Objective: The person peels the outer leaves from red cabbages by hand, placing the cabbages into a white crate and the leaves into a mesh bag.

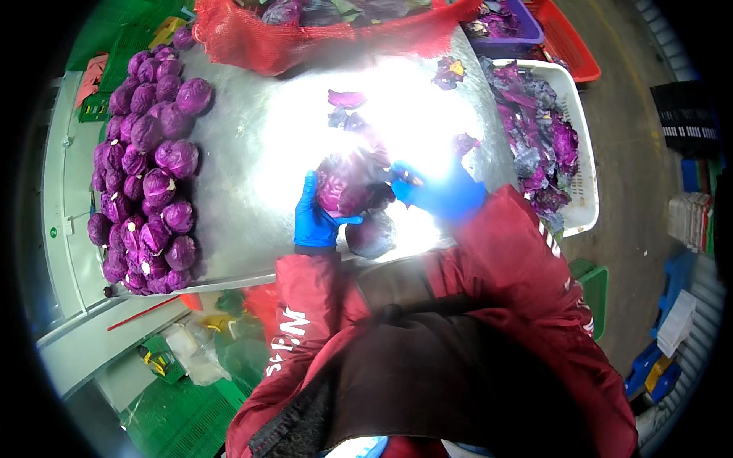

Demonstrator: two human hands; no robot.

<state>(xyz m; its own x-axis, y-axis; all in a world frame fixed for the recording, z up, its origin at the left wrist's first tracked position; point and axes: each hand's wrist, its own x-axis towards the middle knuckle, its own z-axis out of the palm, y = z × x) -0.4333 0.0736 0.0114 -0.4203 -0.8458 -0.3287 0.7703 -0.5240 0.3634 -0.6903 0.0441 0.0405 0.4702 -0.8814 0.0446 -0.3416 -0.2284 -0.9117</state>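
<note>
My left hand (315, 219), in a blue glove, cups the near left side of a red cabbage (342, 185) on the metal table (237, 164). Thumb and fingers spread around it. To the right of that cabbage, my right hand (444, 189), also blue-gloved, is blurred and washed out by glare. Its fingers curl round a small brownish thing that I cannot make out. Dark outer leaves (379, 195) show between the two hands. A second, duller cabbage (370, 233) sits near the table's front edge, just below the held one.
Several purple cabbages (159, 185) are piled along the table's left side. A red mesh sack (252, 42) lies across the far edge. Loose leaves (347, 99) are scattered mid-table. On the right stand a white crate (584, 164) of leaves, a purple crate (527, 23) and a red crate (569, 46).
</note>
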